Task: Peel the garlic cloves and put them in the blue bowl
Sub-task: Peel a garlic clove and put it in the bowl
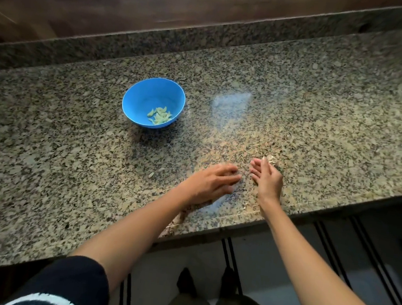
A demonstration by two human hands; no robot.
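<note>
1. Left hand (213, 181) lies flat on the table (71, 137), fingers straight; right hand (268, 178) is just beside it, fingers straight and slightly apart.
2. Speckled granite; blue bowl (135, 99) well beyond, peeled cloves (160, 116) inside; a loose clove (151, 174) lies left of the hands.
3. Garlic scrap (271, 159) by the right hand; whether they touch, can't tell.

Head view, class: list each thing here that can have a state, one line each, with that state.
blue bowl: upright on the counter, partly filled.
peeled cloves: heaped in the bowl's bottom.
loose clove: lying on the counter, apart from both hands; too small to tell if peeled.
left hand: open, fingers spread on the counter.
right hand: fingertips at a papery garlic piece; grip unclear.
</note>
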